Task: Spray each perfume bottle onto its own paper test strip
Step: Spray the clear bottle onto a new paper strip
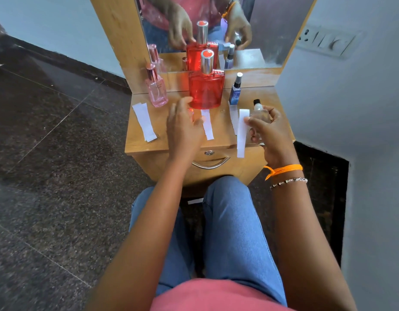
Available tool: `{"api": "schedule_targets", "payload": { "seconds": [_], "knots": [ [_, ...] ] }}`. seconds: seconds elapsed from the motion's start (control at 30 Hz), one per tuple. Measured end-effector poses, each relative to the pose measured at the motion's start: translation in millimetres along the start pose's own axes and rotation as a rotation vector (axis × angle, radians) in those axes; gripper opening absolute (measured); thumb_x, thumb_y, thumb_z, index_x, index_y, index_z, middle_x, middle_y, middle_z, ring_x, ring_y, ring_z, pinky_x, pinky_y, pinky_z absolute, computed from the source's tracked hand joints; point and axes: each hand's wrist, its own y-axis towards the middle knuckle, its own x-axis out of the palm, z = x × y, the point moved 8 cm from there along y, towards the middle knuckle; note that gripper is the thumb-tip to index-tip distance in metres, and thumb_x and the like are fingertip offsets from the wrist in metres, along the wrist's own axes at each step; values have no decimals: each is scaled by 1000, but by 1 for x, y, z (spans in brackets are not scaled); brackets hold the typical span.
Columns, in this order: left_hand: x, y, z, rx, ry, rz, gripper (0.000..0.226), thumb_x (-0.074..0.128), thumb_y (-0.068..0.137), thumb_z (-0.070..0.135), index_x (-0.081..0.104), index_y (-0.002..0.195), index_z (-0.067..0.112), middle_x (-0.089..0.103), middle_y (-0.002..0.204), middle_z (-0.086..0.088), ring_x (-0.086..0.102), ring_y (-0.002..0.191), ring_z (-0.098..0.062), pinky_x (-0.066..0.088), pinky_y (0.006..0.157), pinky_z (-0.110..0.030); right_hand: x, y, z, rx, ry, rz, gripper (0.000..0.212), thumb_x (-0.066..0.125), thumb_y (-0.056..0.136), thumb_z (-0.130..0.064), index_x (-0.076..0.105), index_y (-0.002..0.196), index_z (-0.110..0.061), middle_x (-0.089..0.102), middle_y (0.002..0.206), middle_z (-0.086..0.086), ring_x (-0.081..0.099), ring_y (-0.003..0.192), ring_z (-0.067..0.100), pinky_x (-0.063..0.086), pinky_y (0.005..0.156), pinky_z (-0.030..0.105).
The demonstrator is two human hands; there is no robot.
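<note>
Head view: small wooden dresser top (218, 135) with mirror behind. Right hand (270, 133) is closed around a small clear bottle (259, 112) with black cap, at the near right of the top; thumb also pins a white test strip (242, 133) against it. Strip hangs long axis vertical, lower end past the near edge, just left of the bottle, touching the thumb. Nozzle direction too small to tell, so can't say whether it faces the strip.

Left hand (184, 122) hovers loose, fingers spread, holding nothing, just near of the big red bottle (206, 89) and beside the middle strip (208, 124), which lies flat running near-far. Pink bottle (156, 88) far left with paired strips (144, 121) beside it; blue bottle (235, 90) right of red, another strip (234, 118) in front of it.

Judgement: left hand is free and nearer the held strip's open side, so it would likely take the strip while the right sprays.
</note>
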Motion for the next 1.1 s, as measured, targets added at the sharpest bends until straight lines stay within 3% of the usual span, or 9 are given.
{"api": "schedule_targets", "payload": {
  "seconds": [0.1, 0.17, 0.3, 0.37, 0.47, 0.57, 0.73, 0.9, 1.1],
  "knots": [
    [-1, 12, -12, -60, 70, 35, 42, 59, 83, 10, 48, 124, 14, 51, 124, -9, 52, 111, -27, 43, 96, -42, -12, 24, -7, -53, -143, 32, 35, 63, 80, 3, 49, 107, -13, 56, 76, 4, 50, 42, 6, 37, 37, 16],
    [0, 16, -15, -78, 78, 47, 32, 57, 84, 10, 51, 116, 13, 52, 122, -10, 52, 110, -29, 43, 93, -43, -14, 40, -11, -78, -249, 30, 35, 66, 78, 0, 50, 106, -14, 57, 84, 6, 55, 53, 11, 40, 39, 17],
    [4, 21, -24, -136, 73, 38, 17, 56, 86, 15, 57, 103, 14, 60, 111, -10, 54, 106, -27, 43, 88, -39, -9, 63, -16, -142, -411, 0, 37, 68, 74, -6, 50, 104, -19, 59, 100, 9, 60, 88, 26, 51, 63, 29],
    [6, 22, -24, -128, 82, 37, 12, 57, 86, 15, 61, 98, 14, 60, 107, -10, 55, 103, -27, 43, 85, -36, -8, 70, -16, -151, -451, 22, 37, 67, 73, -7, 51, 104, -18, 60, 98, 6, 62, 94, 28, 54, 73, 38],
    [7, 21, -23, -105, 86, 46, 9, 59, 86, 14, 63, 93, 12, 60, 103, -10, 57, 97, -27, 43, 82, -35, -7, 74, -16, -168, -491, 66, 36, 64, 73, -4, 54, 106, -14, 60, 94, 1, 61, 90, 22, 55, 80, 41],
    [9, 16, -17, -53, 39, 37, 9, 60, 84, 14, 63, 91, 12, 60, 99, -10, 58, 91, -28, 47, 80, -37, -7, 73, -16, -196, -544, 130, 36, 61, 74, -3, 54, 109, -9, 61, 98, 6, 59, 90, 22, 53, 82, 39],
    [20, 4, 2, 6, -19, -37, 8, 62, 84, 15, 63, 92, 13, 63, 93, -6, 57, 81, -20, 43, 71, -27, -4, 69, -16, -256, -674, 208, 32, 56, 77, -3, 54, 109, -6, 64, 106, 13, 60, 96, 29, 51, 78, 35],
    [28, -6, 15, 15, -59, -96, 9, 61, 84, 15, 64, 92, 15, 64, 87, -1, 57, 78, -20, 43, 69, -27, -2, 69, -18, -235, -740, 224, 32, 52, 79, -2, 51, 111, -6, 63, 110, 16, 58, 97, 33, 40, 71, 30],
    [31, -9, 24, 57, -75, -128, 9, 62, 83, 14, 65, 92, 15, 57, 81, 4, 51, 74, -15, 37, 68, -24, -2, 69, -18, -239, -763, 214, 37, 55, 80, -2, 48, 117, -7, 62, 113, 16, 58, 101, 33, 40, 73, 28]
  ]
}}
